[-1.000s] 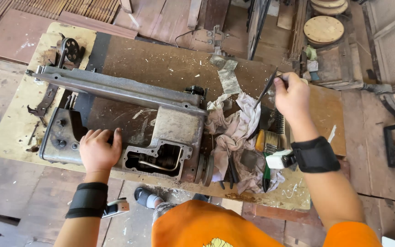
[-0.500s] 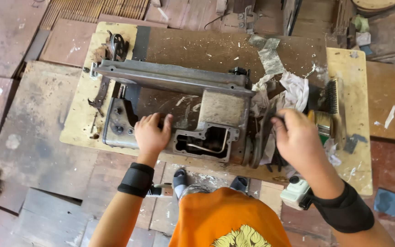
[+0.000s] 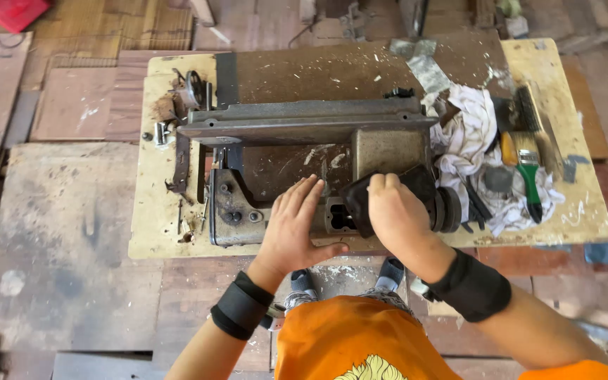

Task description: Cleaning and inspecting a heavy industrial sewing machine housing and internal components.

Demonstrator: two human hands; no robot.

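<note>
Repair workshop: stripped sewing machine [image 3: 304, 162], oily rags [image 3: 469, 137], paintbrush [image 3: 528, 169], scarred workbench [image 3: 156, 232].

Rags: a white pile [image 3: 469, 134] on the right of the table [image 3: 156, 232].
Brush: green handle [image 3: 527, 169], lying on the rags.
Red thing: [image 3: 12, 10] on the floor, top left corner.
Floor: brown boards [image 3: 58, 211].

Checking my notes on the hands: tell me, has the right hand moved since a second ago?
Yes. The right hand came from above the rags leftward onto the sewing machine, beside its handwheel.
</note>
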